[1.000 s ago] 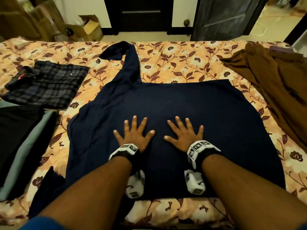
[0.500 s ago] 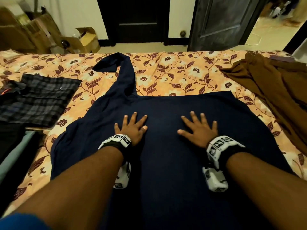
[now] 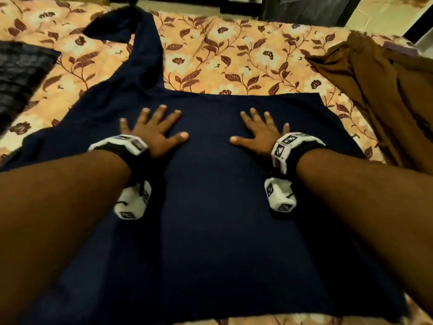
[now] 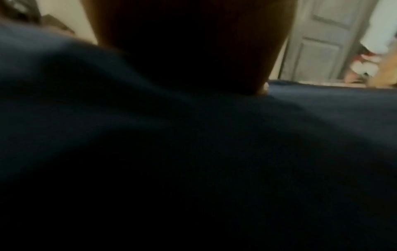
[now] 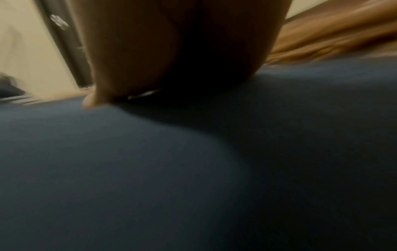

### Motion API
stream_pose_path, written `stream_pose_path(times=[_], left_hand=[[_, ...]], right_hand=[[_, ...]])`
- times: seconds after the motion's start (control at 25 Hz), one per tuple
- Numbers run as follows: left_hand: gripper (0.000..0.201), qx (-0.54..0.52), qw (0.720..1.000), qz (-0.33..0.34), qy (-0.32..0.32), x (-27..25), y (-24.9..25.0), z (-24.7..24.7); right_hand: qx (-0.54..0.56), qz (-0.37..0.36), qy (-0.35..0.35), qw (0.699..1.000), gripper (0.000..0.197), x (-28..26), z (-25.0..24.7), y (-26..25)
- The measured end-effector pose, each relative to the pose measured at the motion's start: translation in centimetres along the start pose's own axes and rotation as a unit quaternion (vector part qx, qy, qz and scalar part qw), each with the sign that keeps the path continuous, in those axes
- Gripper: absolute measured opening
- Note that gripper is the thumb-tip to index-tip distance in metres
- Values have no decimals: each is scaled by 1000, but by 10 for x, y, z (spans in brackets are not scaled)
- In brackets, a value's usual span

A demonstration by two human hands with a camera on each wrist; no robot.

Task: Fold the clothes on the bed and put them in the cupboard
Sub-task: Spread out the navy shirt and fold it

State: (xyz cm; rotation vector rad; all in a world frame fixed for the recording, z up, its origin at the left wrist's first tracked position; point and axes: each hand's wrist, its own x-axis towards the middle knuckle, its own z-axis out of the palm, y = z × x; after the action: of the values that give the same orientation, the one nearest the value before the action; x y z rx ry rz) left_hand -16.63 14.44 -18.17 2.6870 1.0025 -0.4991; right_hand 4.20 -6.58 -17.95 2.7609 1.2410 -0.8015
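Observation:
A dark navy garment (image 3: 210, 207) lies spread flat on the floral bed (image 3: 234, 55), one long strip of it (image 3: 145, 50) running to the far left. My left hand (image 3: 154, 127) presses palm-down on it with fingers spread. My right hand (image 3: 260, 130) lies flat on it a little to the right, fingers spread too. Both wrist views are dim and blurred: navy cloth (image 4: 322, 118) fills the left wrist view and navy cloth (image 5: 128, 152) the right one, each under a palm.
A brown garment (image 3: 386, 90) lies crumpled at the bed's right side. A dark checked folded cloth (image 3: 21, 66) sits at the left edge. A grey door (image 4: 322, 42) stands beyond the bed's far side.
Both hands have slid away from me along the navy garment and moved further apart. The view has tilted down and closer to the bed.

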Motion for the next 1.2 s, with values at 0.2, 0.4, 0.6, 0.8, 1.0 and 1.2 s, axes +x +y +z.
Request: stream_pose_path(times=[0.2, 0.4, 0.6, 0.8, 1.0, 1.2], left_hand=[[86, -5, 985, -155, 69, -121, -69, 18], [85, -91, 991, -83, 45, -220, -12, 103], [92, -99, 965, -239, 55, -286, -57, 106], [91, -131, 984, -121, 28, -285, -25, 95], [75, -190, 966, -174, 28, -260, -59, 62], [54, -211, 976, -39, 26, -228, -28, 63]], right_hand=[[-9, 254, 47, 966, 109, -111, 14, 116], [-20, 81, 18, 996, 90, -224, 104, 44], [-19, 289, -19, 957, 100, -280, 114, 109], [3, 30, -11, 999, 74, -276, 114, -39], [-8, 99, -37, 994, 61, -256, 115, -52], [-102, -81, 14, 991, 79, -197, 109, -146]])
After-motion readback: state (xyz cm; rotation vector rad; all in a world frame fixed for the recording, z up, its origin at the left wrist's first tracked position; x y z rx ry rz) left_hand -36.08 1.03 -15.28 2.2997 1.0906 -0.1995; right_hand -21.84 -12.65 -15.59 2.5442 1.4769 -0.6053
